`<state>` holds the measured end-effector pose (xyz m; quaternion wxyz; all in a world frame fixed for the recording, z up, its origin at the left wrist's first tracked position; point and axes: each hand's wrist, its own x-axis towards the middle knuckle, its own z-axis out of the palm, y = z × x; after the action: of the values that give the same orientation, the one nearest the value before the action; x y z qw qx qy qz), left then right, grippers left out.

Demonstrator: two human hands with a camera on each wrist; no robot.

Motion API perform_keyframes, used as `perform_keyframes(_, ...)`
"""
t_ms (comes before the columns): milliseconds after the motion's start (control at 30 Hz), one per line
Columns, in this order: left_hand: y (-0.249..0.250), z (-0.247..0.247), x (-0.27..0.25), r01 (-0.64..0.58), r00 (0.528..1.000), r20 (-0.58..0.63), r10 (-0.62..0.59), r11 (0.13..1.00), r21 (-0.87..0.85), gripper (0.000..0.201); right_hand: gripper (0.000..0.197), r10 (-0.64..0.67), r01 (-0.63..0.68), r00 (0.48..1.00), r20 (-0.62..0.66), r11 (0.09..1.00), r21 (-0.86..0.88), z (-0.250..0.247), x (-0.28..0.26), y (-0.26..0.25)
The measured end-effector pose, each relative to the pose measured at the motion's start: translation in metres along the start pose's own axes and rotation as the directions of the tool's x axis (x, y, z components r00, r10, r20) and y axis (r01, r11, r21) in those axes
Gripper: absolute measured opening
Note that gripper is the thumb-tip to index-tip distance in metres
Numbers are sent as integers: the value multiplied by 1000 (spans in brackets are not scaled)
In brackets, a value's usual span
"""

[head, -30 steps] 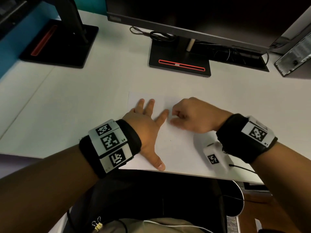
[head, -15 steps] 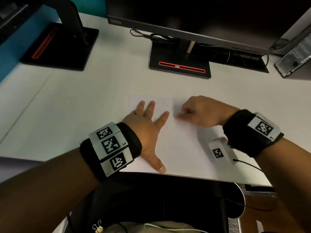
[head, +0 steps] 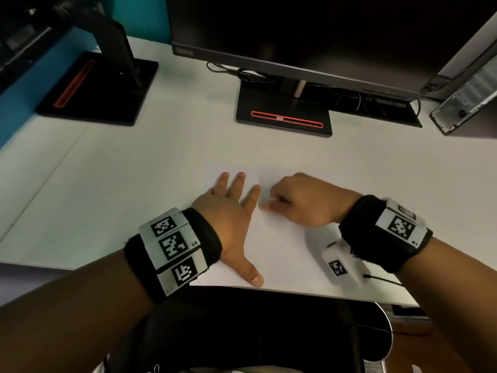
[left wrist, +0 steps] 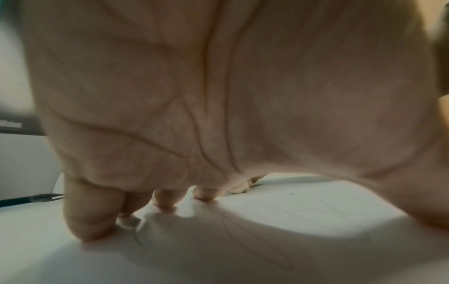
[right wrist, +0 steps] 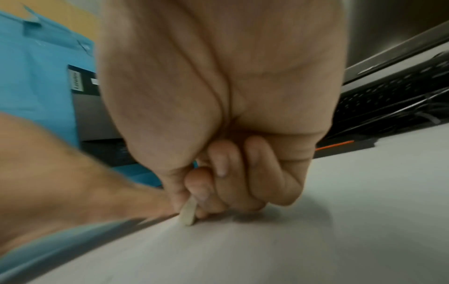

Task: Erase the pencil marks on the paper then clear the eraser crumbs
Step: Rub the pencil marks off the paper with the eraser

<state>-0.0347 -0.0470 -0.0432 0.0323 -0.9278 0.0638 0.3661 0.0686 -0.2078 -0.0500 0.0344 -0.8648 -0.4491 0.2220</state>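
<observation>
The paper [head: 279, 249] lay flat on the white desk [head: 134, 184], near its front edge, in front of the middle monitor stand [head: 283, 114]. The person's left hand [head: 231, 224] rested palm down on the sheet's left part, fingers straight and spread, thumb reaching toward the near edge; from the left wrist view the fingertips [left wrist: 87, 226] pressed on the sheet. The right hand [head: 304, 203] sat just beside the left index finger, its fingers curled. In the right wrist view the thumb and curled fingers pinched a small pale eraser [right wrist: 188, 213], whose lower end touched the paper. Faint pencil marks [left wrist: 243, 230] showed on the sheet under the left palm. A tiny dark speck [head: 271, 237] lay on the paper between the two hands; whether it was an eraser crumb could not be determined. A second monitor stand [head: 102, 87] stood well apart at the far left, and a computer case [head: 468, 100] at the far right.
</observation>
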Motion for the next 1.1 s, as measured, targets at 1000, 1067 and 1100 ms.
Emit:
perform_keyframes(1000,-4,6,6,-6,1000,-27,8,999,48,164,43,-95,91,993,75,994,52,7,-8,-17)
perform_keyframes(1067,-4,6,6,-5,1000,-28,6,999,52,164,46,-46,44,996,76,999,30,1,-6,-10)
perform_keyframes(1100,-4,6,5,-4,1000,-26,6,999,53,163,47,-13,12,999,44,1000,24,-2,-3,-6)
